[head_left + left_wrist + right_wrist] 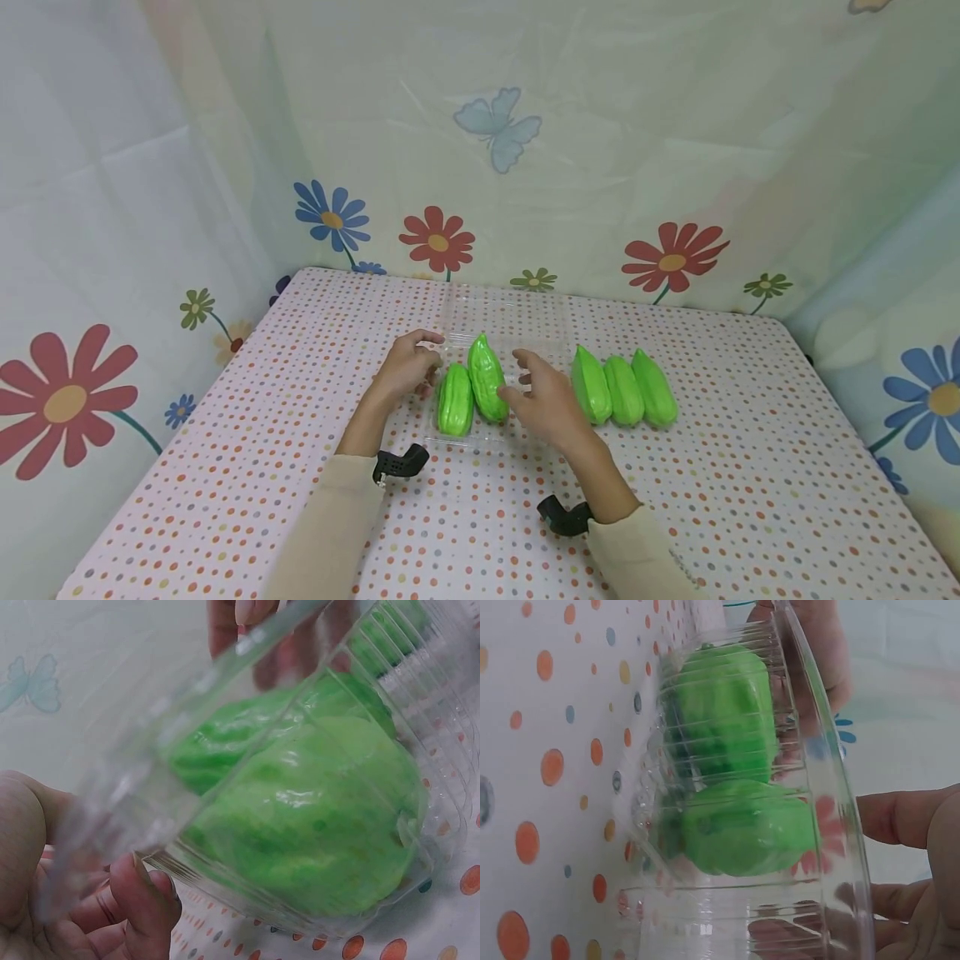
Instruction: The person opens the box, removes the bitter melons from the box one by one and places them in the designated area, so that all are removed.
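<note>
A clear plastic box (504,443) with its hinged lid (506,312) folded back lies on the table. Inside it, on the left, are two green ridged gourds, one blunt (455,400) and one pointed (487,379). My left hand (408,364) is at the box's left side, fingers loosely bent. At the right side, close to the pointed gourd, my right hand (546,400) has its thumb and fingers spread apart. The right wrist view shows the right thumb (900,816) by the clear rim; whether it touches cannot be told. Neither hand visibly grips anything.
Right of the box, three more green gourds (622,392) lie side by side on the dotted tablecloth (360,533). A flowered curtain (570,200) hangs behind and along both sides of the table. Each wrist carries a small black camera (564,517).
</note>
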`<state>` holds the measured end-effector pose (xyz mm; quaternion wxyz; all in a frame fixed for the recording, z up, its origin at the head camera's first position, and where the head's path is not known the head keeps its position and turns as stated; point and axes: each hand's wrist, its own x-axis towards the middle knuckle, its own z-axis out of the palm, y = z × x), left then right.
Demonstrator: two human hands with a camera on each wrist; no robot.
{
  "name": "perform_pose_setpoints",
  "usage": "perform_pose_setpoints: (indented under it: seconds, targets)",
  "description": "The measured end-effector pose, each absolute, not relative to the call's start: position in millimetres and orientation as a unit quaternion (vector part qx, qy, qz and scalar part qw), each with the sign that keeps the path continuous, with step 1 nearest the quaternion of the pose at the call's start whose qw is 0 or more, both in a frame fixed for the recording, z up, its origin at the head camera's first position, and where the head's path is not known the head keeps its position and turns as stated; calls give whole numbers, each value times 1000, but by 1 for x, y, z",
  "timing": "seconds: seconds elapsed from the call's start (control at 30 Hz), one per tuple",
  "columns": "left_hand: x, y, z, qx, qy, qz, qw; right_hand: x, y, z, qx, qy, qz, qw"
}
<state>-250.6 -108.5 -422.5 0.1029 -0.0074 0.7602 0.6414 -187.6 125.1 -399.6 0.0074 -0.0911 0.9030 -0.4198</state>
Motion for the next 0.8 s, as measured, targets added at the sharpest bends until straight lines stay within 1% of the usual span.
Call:
perform_pose_setpoints:
  seconds: [0.33,0.8]
  targets:
    - [-251,-109,-422,-3,760,641,105,-188,118,-410,-112,898,-424,16]
    - [-250,-109,-422,-5,764,637,105,-185,111,-417,-105,910,-397,53]
